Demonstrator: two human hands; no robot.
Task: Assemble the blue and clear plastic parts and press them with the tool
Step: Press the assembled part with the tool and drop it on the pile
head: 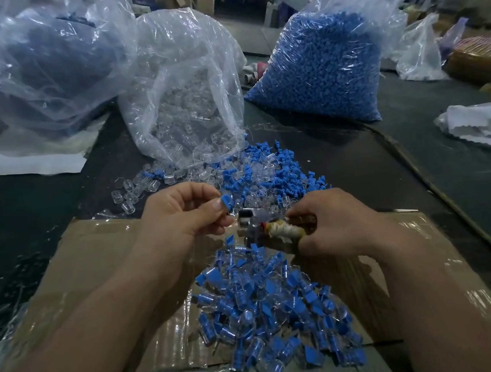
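- Blue-and-clear finished pieces (276, 312) are heaped on a taped cardboard sheet (101, 259) laid at the near edge of the desk (355, 160).
- Just beyond the heap, a blue part (227, 203) is pinched between thumb and forefinger of the left hand (178, 219). The other fingers (179, 192) are curled in.
- The tool (284, 228), its handle wrapped in pale tape, is gripped by the right hand (328, 222), with the fingers (303, 210) curled round it. Its dark head points at the left hand.
- A clear part seems to sit at that head, though blur prevents certainty.
- The step in hand is judged to be the fitting of blue into clear, before pressing. The blue part must next be lined up with the clear one and seated squarely, then squeezed.
- Loose blue and clear parts (266, 168) are spread over the middle of the desk.
- Behind them, an open clear bag (184, 56) holds clear parts and spills toward that spread.
- Toward the far right corner, a full bag (325, 64) holds blue parts.
- At the far left, a large bag (39, 55) holds something dark blue that cannot be made out.
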